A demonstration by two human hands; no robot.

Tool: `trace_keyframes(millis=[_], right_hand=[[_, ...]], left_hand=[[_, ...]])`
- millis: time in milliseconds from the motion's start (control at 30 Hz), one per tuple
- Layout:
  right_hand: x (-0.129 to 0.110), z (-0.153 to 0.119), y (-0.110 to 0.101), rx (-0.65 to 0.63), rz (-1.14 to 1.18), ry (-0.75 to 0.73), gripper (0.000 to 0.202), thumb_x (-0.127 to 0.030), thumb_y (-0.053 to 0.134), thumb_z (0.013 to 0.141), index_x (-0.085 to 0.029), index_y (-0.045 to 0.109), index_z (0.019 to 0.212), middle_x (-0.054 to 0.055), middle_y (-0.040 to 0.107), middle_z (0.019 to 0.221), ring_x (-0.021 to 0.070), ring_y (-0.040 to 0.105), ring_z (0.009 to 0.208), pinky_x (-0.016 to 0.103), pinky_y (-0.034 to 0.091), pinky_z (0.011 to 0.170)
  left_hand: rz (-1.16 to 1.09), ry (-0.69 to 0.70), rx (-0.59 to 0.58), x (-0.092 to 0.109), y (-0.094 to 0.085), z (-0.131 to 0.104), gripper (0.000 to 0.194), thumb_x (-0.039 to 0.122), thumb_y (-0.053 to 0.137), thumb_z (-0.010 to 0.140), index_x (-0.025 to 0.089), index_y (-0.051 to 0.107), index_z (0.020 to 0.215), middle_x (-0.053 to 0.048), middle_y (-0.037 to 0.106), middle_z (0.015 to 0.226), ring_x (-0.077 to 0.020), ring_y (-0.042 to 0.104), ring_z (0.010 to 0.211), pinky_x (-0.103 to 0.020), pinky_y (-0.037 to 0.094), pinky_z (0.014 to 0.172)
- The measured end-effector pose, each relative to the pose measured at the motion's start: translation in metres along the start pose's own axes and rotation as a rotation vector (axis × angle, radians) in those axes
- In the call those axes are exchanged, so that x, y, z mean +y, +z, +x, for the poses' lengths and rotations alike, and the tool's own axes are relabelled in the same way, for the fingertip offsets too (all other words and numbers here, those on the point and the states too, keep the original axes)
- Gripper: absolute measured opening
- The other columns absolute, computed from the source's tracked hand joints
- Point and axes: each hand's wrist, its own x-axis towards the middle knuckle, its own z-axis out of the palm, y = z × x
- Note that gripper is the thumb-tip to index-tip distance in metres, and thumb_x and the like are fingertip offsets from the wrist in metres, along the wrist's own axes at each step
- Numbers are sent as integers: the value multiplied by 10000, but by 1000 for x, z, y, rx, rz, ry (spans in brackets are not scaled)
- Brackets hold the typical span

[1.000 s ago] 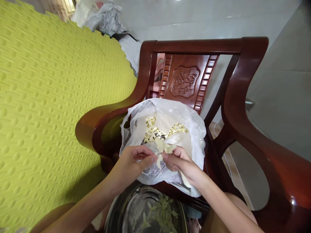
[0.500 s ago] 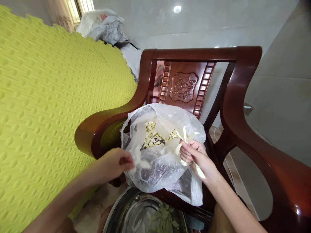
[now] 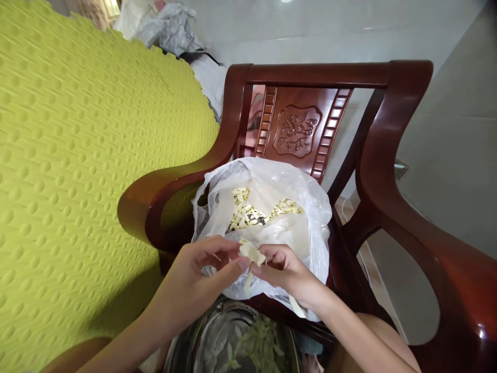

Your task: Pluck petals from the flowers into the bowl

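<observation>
Between my hands is a pale cream flower point(image 3: 251, 253) with long, narrow petals. My left hand point(image 3: 212, 267) pinches it at the left side with thumb and fingertips. My right hand point(image 3: 287, 272) is closed on its right side, and another pale petal point(image 3: 297, 306) sticks out beneath that palm. Both hands are over the near edge of a white plastic bag point(image 3: 272, 173), which lies open on the wooden chair. Many small cream pieces point(image 3: 248, 215) lie inside the bag. Below the hands, a metal basin point(image 3: 209, 336) holds pale greenish flowers point(image 3: 260, 339), partly in shadow.
The dark red wooden armchair point(image 3: 318, 75) has a carved back and wide curved arms. A yellow textured foam mat point(image 3: 97, 155) rises along its left side. Behind the mat are crumpled plastic bags point(image 3: 171, 28). A grey tiled wall point(image 3: 310, 36) stands at the back.
My left hand has moved right and up from the bag's left edge to the flower. My right hand has come left and down, so both hands now meet at the flower.
</observation>
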Motion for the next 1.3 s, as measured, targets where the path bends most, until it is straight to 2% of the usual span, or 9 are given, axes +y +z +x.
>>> trace_keyframes(millis=[133,300,500,733,833,967,1133,1267,1300], right_hand=[[-1,0,3,-49,-72,22,345,-472,757,720,-167,596,738,-59,424,602,67,277,503,234,200,469],[-3,-3,6,-30,-216,-42,357,-498,556,887,-185,538,716,-57,406,546,87,327,496,244,242,488],[2,-1,13,278,-174,-144,509,-491,462,916,-188,413,510,-11,383,572,127,415,590,270,290,557],[5,6,8,653,188,20,387,-495,644,754,-187,491,577,-47,353,497,84,280,442,251,188,443],[-1,7,2,670,312,35,304,-446,682,709,-162,578,750,-73,360,500,59,222,410,224,158,419],[-3,11,-2,696,327,-13,267,-396,663,717,-158,543,697,-83,369,496,41,207,397,200,173,408],[-6,17,-34,836,375,-83,180,-314,611,719,-177,507,666,-76,392,479,51,250,373,190,192,381],[-26,13,-71,1104,358,-225,183,-273,554,762,-197,434,647,-92,354,461,48,240,364,177,189,373],[-29,11,-72,1102,340,-262,164,-293,564,775,-193,472,684,-90,366,467,50,255,371,176,192,377]], left_hand=[[-44,-20,-13,-4,6,2,242,382,624,785,176,717,697,-13,610,633,-143,519,623,-220,407,553],[-153,-67,101,-4,7,5,243,376,699,715,162,687,599,23,536,523,-96,457,519,-195,370,490],[-293,-206,359,-5,-4,10,289,434,762,650,168,662,596,32,539,508,-102,473,451,-214,360,427],[-305,-134,322,-10,7,11,245,376,795,638,153,694,630,23,560,513,-94,479,523,-192,390,498],[-314,-97,277,-6,18,7,252,390,765,681,148,696,674,15,575,555,-94,476,546,-189,387,507],[-288,-50,287,-2,33,7,281,402,743,701,138,662,651,19,551,548,-82,443,534,-176,355,485],[-262,-23,312,3,31,10,282,415,731,716,150,654,658,25,555,524,-80,449,493,-169,351,450],[-132,110,626,10,5,12,229,391,761,698,189,669,751,18,652,632,-117,562,581,-180,438,515],[-108,106,602,10,0,13,232,391,766,692,188,671,750,19,651,636,-116,562,583,-182,440,522]])
